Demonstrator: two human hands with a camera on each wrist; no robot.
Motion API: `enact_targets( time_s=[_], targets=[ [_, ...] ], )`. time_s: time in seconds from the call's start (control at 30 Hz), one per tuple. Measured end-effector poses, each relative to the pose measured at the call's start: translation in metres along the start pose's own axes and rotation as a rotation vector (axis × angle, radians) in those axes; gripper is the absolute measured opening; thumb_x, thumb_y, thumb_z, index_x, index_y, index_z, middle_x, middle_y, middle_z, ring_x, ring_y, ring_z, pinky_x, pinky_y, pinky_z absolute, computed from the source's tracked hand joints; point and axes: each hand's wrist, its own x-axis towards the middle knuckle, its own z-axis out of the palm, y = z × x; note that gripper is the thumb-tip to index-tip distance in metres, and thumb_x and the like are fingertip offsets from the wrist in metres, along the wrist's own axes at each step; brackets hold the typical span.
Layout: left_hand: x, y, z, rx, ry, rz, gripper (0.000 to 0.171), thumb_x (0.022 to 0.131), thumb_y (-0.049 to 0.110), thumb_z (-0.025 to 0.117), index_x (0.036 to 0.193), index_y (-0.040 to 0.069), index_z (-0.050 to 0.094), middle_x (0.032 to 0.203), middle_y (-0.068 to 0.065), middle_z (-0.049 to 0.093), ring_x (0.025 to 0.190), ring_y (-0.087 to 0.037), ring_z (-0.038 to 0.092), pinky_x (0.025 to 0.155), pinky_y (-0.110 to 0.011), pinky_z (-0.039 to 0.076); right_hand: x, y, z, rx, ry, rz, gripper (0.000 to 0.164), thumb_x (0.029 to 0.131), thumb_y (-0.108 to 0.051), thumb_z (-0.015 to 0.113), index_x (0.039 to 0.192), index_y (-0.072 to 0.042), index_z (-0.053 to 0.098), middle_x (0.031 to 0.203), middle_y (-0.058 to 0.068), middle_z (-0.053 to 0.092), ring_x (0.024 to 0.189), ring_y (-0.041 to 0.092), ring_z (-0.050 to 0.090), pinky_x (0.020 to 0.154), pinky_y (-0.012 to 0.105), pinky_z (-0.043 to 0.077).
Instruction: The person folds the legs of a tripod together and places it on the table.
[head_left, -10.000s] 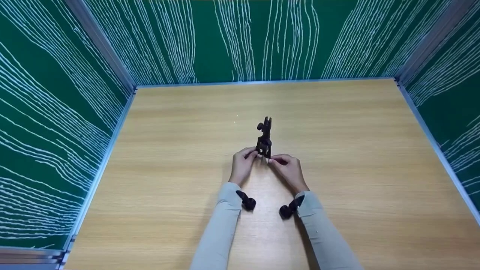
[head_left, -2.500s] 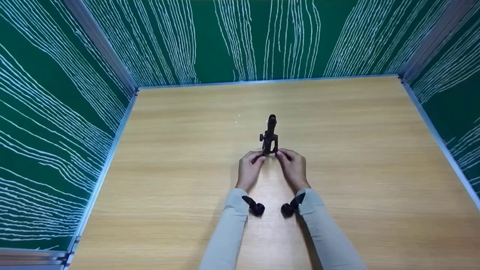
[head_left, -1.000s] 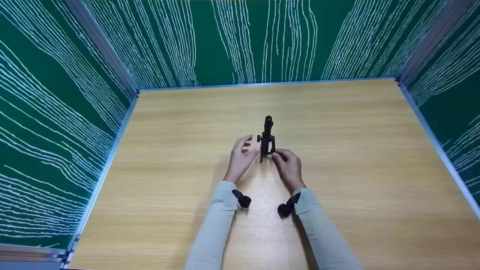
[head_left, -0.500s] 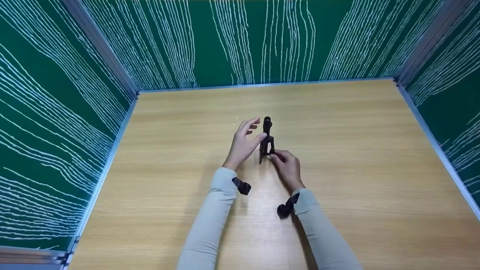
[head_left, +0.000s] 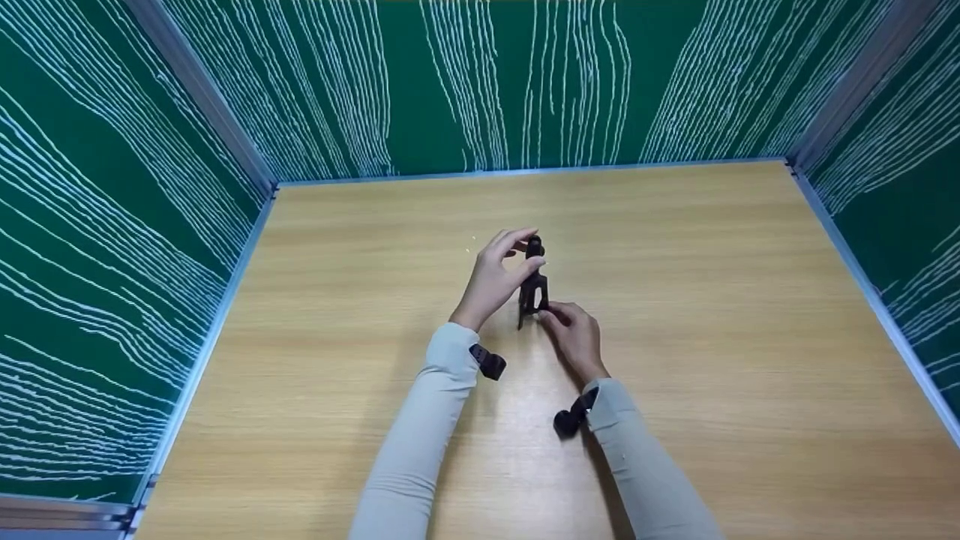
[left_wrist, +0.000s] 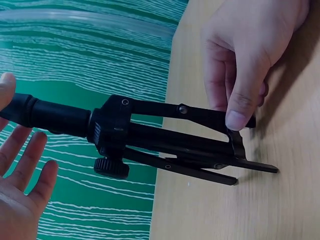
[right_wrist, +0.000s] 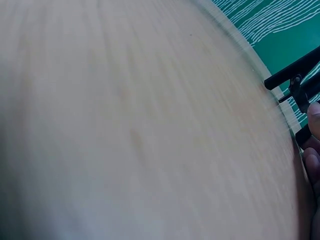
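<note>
A black mini tripod stands upright over the table, its legs only slightly spread. My left hand is at its top, with thumb and forefinger around the head. In the left wrist view, the thumb overlaps the tripod's end, and the other fingers are spread below it. A round knob sticks out from the tripod's collar. With thumb and forefinger, my right hand pinches the lower part of one leg near its brace. The right wrist view catches only leg ends and fingertips at its edge.
The wooden table has a few tiny pale specks beyond the hands. Green panels with white wavy lines rise along its back and both sides, framed by metal posts. Small black cameras sit on both wrists.
My left hand has released the tripod's leg and moved up to its head, the fingers closing in around it. My right hand keeps its pinch. Since the oldest frame, the tripod has been turned.
</note>
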Motion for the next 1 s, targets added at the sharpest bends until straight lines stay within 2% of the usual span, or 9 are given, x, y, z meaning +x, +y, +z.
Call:
enact_targets(
  time_s=[0.3, 0.47, 0.6, 0.83, 1.0],
  targets=[
    [0.0013, 0.0019, -0.0015, 0.013, -0.007, 0.019, 0.038, 0.09, 0.018, 0.068, 0.124, 0.004, 0.062, 0.11, -0.009, 0.066, 0.1, -0.018, 0.062, 0.093, -0.038, 0.051, 0.0007, -0.0019, 0.0008, -0.008, 0.006, 0.019, 0.025, 0.081, -0.021, 0.077, 0.101, -0.008, 0.075, 0.094, 0.008, 0.073, 0.083, 0.022, 0.066, 0.077, 0.033, 0.05],
    [0.0016, 0.003, -0.0023, 0.017, -0.012, 0.01, 0.037, 0.09, 0.017, 0.068, 0.124, 0.005, 0.062, 0.109, -0.008, 0.066, 0.099, -0.017, 0.062, 0.093, -0.035, 0.052, 0.001, -0.0015, 0.0009, -0.02, 0.006, 0.017, 0.026, 0.081, -0.022, 0.077, 0.102, -0.008, 0.075, 0.094, 0.008, 0.073, 0.087, 0.023, 0.067, 0.078, 0.033, 0.05],
    [0.0014, 0.005, -0.0027, 0.029, -0.013, 0.012, 0.035, 0.09, 0.017, 0.067, 0.123, 0.005, 0.063, 0.108, -0.008, 0.067, 0.098, -0.016, 0.063, 0.092, -0.031, 0.052, 0.0003, -0.0027, -0.0003, -0.023, -0.001, -0.005, 0.025, 0.082, -0.021, 0.076, 0.103, -0.007, 0.075, 0.093, 0.009, 0.073, 0.091, 0.026, 0.067, 0.081, 0.037, 0.051],
    [0.0018, 0.0071, -0.0029, 0.02, -0.012, 0.016, 0.034, 0.089, 0.015, 0.068, 0.122, 0.004, 0.063, 0.107, -0.009, 0.067, 0.096, -0.017, 0.064, 0.091, -0.035, 0.053, 0.0002, -0.0033, -0.0021, -0.025, -0.013, -0.045, 0.026, 0.082, -0.018, 0.075, 0.103, -0.004, 0.074, 0.096, 0.011, 0.073, 0.095, 0.029, 0.067, 0.086, 0.042, 0.051],
    [0.0017, 0.0076, -0.0031, 0.021, -0.021, 0.016, 0.034, 0.089, 0.014, 0.068, 0.122, 0.004, 0.063, 0.109, -0.009, 0.067, 0.096, -0.016, 0.064, 0.09, -0.029, 0.053, -0.0012, -0.0041, -0.003, -0.012, -0.019, -0.062, 0.024, 0.083, -0.016, 0.075, 0.102, -0.002, 0.074, 0.095, 0.012, 0.073, 0.094, 0.03, 0.067, 0.086, 0.042, 0.051]
  ],
)
